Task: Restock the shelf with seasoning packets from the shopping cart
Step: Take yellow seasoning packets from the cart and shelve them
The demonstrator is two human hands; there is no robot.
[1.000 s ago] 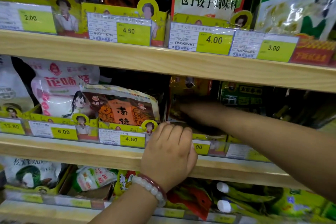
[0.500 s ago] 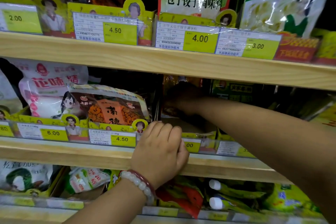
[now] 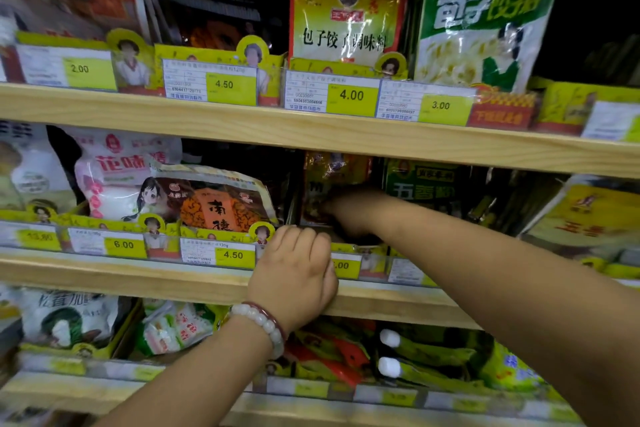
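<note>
A yellow-brown seasoning packet (image 3: 334, 172) stands upright in a dark slot of the middle shelf (image 3: 138, 282). My right hand (image 3: 348, 210) reaches deep into that slot, its fingers curled against the packet's lower part; shadow hides the fingertips. My left hand (image 3: 294, 274), with a bead bracelet on the wrist, grips the middle shelf's front edge just below. Its fingers are hooked over the price rail and its thumb sits under the wood. The shopping cart is out of sight.
A brown and orange packet (image 3: 214, 204) and a pink-white bag (image 3: 117, 173) lie left of the slot, a green packet (image 3: 422, 184) right of it. The upper shelf (image 3: 311, 135) hangs close above my right hand. More packets fill the bottom shelf (image 3: 173, 329).
My right hand has stayed in the slot at the packet, shifting only slightly. My left hand has kept its hold on the shelf edge.
</note>
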